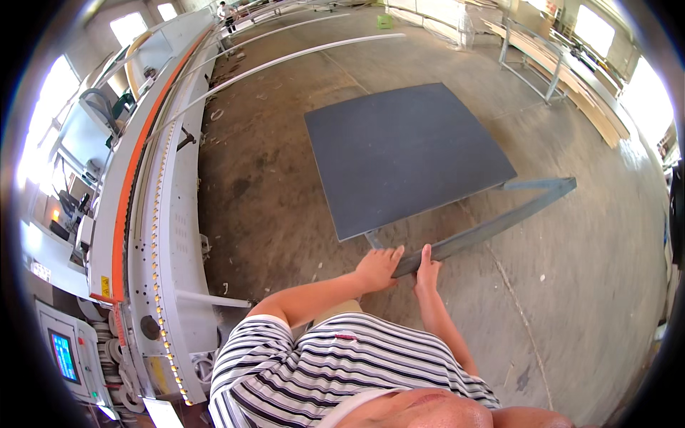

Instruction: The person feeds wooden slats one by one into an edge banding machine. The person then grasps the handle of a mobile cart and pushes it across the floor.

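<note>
Both my hands are closed on the near end of a long, narrow dark grey strip (492, 227), low in front of my body. The strip slants away to the right, past the near edge of a large dark grey panel (407, 153) that lies flat. My left hand (379, 269) wraps its fingers over the strip's end. Close beside it, my right hand (427, 272) grips with the thumb pointing up. A pale metal frame (524, 184) juts out from under the panel near the strip's far end. Whether the strip rests on that frame, I cannot tell.
A long white machine (182, 242) with an orange rail (128, 178) runs along my left, its control screen (64, 355) at the near end. White bars (307, 51) extend from it across the floor. Boards (571, 93) lean on a metal rack at the far right.
</note>
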{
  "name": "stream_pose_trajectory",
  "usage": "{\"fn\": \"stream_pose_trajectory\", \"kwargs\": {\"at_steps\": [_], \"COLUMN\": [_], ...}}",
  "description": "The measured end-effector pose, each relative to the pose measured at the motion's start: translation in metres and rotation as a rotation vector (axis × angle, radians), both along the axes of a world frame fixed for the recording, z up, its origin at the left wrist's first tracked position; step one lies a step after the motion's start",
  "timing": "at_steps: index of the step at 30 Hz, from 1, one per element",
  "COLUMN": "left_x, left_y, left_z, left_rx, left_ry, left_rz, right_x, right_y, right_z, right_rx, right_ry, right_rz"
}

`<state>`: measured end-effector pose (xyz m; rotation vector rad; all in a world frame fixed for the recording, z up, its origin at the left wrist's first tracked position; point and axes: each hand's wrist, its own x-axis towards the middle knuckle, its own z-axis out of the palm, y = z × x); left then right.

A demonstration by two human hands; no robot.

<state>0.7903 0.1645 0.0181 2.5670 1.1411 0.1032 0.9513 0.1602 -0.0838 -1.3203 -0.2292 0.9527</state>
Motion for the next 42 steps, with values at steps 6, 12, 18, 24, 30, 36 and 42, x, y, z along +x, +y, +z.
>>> {"fn": "stream_pose_trajectory", "kwargs": {"at_steps": [6,12,18,24,30,36,42], "left_x": [0.013,-0.015,-0.047,-0.072,-0.079,-0.045,-0.054], "left_y": [0.073,0.165,0.255,0.356,0.45,0.541,0.632], "left_z": [-0.033,-0.006,0.009,0.017,0.023,0.015,0.016], "left_rx": [0.404,0.022,-0.099,-0.11,-0.136,0.014,0.05], "left_ry": [0.077,-0.016,0.019,0.035,0.26,0.154,0.17], "left_rz": [0.133,0.092,0.184,0.195,0.405,0.502,0.542], "right_x": [0.008,0.021,0.074,0.207,0.276,0.282,0.272], "right_y": [0.056,0.143,0.283,0.469,0.613,0.722,0.828], "right_z": [0.032,0.047,0.118,0.098,0.086,0.113,0.092], "right_rx": [-0.262,-0.356,0.074,0.263,0.074,0.369,0.087], "right_ry": [0.04,-0.176,-0.875,-1.663,-1.904,-2.12,-2.018], "right_rz": [0.643,1.078,0.813,0.327,0.624,0.728,0.847]}}
